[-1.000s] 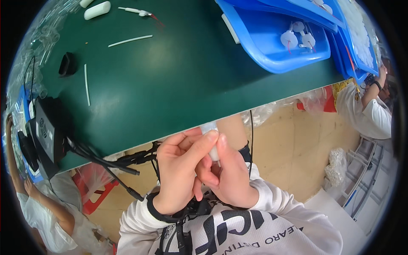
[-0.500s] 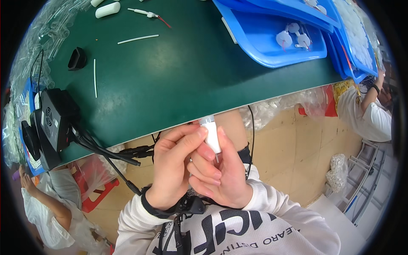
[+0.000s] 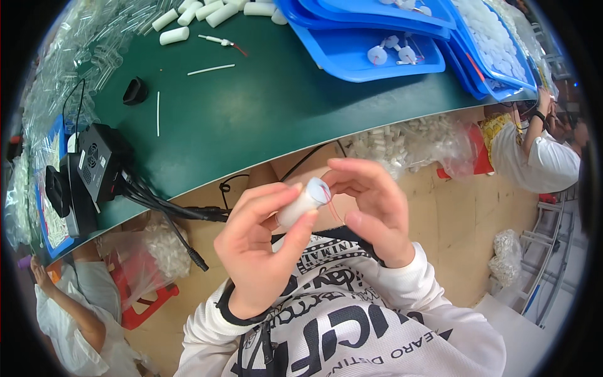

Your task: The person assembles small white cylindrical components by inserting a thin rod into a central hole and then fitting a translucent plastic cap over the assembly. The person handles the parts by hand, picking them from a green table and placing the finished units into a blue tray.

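Note:
A short white plastic tube (image 3: 299, 206) is held tilted above my lap, just off the table's front edge. My left hand (image 3: 259, 245) is closed on it, with the thumb on the near side and the fingers on the far side. A pale round piece fills the end that faces right, and thin red wires (image 3: 336, 212) come out there. Beside that end my right hand (image 3: 384, 213) is open, its thumb and fingers spread around the wires. Whether a hidden fingertip touches the tube I cannot tell.
Blue trays (image 3: 370, 74) with white wired pieces stand at the back right. White tubes (image 3: 174, 36), clear tubes (image 3: 94, 60) and thin white sticks (image 3: 158, 113) lie on the green table (image 3: 251, 113). A black device (image 3: 103, 162) with cables sits left. Other people are at both sides.
The white tube has turned so its wired end faces right. My right hand has let go and opened beside it, while my left keeps hold. The view has shifted slightly.

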The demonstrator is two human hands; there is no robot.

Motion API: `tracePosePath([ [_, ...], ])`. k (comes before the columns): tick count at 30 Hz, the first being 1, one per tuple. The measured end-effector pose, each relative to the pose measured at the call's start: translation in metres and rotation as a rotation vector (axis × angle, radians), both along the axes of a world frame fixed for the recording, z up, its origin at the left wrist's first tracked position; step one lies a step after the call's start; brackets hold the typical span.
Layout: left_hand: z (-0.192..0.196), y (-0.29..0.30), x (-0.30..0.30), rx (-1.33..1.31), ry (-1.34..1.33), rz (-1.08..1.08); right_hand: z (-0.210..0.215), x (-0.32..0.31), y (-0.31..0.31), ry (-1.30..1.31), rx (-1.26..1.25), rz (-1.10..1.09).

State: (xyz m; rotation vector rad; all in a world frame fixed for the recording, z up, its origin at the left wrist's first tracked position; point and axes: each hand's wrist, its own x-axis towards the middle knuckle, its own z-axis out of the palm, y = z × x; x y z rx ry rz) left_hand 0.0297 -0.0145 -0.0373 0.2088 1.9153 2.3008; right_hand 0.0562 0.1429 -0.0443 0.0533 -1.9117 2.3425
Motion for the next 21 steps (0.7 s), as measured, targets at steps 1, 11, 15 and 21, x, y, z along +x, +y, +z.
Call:
tracePosePath([
  [1, -0.001, -0.001, 0.002, -0.052, 0.090, -0.010, 0.007, -0.001, -0.005, 0.068, 0.038, -0.036],
  [11, 0.004, 0.000, 0.006, -0.277, 0.609, 0.087, 0.003, 0.002, -0.005, 0.419, 0.364, -0.179],
  [15, 0.013, -0.001, 0.002, -0.328, 0.712, 0.018, 0.000, 0.003, 0.003, 0.537, 0.436, -0.168],
  [21, -0.009, 0.002, 0.002, -0.093, 0.161, -0.110, -0.019, 0.003, -0.002, 0.177, 0.211, -0.173],
])
